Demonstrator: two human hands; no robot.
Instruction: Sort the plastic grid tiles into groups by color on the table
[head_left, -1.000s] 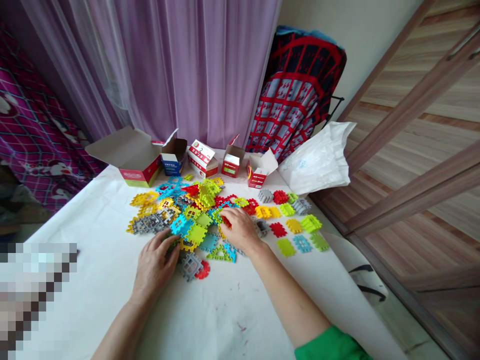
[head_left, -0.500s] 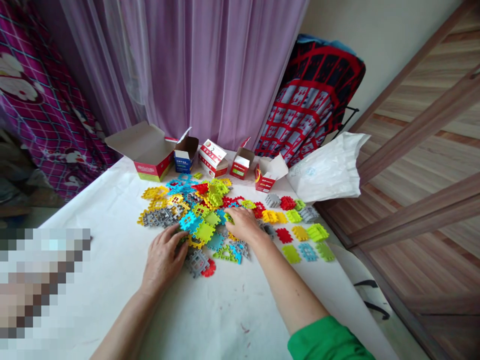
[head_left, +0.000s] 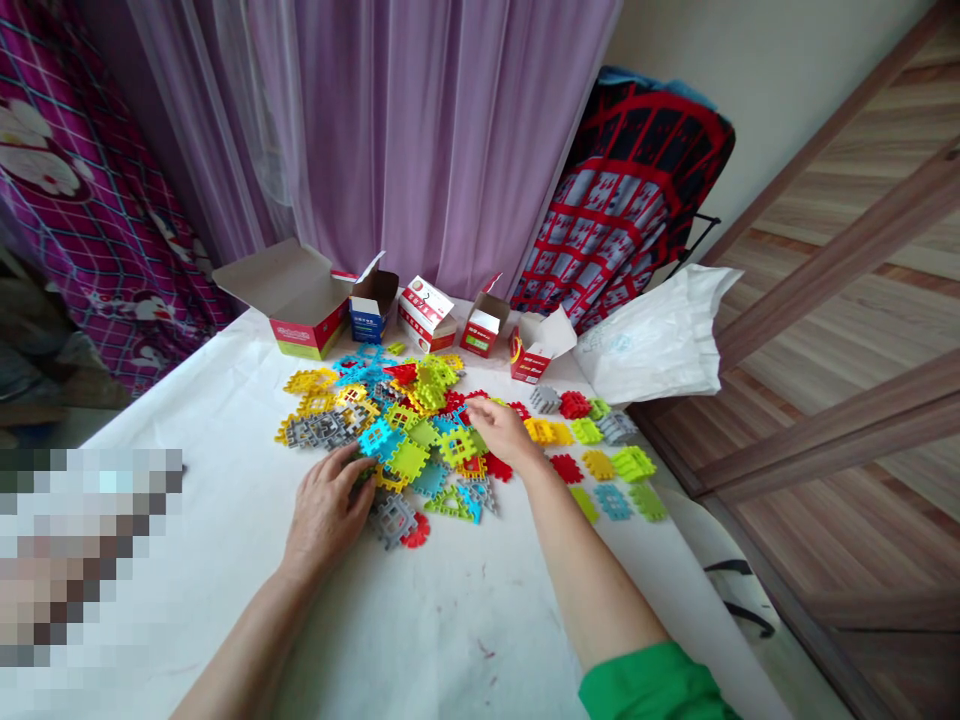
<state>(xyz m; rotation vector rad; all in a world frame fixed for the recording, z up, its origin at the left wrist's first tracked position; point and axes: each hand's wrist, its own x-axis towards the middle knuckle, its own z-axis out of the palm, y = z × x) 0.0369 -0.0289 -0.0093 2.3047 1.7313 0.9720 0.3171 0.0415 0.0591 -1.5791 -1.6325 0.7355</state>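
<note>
A heap of notched plastic pieces in yellow, blue, green, red and grey (head_left: 409, 460) lies on the white-covered table (head_left: 420, 620). My left hand (head_left: 328, 507) rests at the heap's left front edge, fingers apart, its fingertips by a blue window piece (head_left: 377, 438). At the heap's right side is my right hand (head_left: 501, 432), its fingers bent over red and green pieces; what its fingertips touch is too small to tell. Stacks of pieces sorted by colour, among them a yellow one (head_left: 598, 465) and a blue one (head_left: 613, 502), stand in rows to the right.
Along the back edge stand a large open box (head_left: 309, 335), a blue box (head_left: 367, 322) and several red and white boxes (head_left: 482, 335). A white plastic bag (head_left: 652, 340) lies at the back right. A blurred patch covers the left edge.
My right hand has shifted slightly right and back, uncovering a green window piece and red pieces at the heap's right side. My left hand has hardly moved.
</note>
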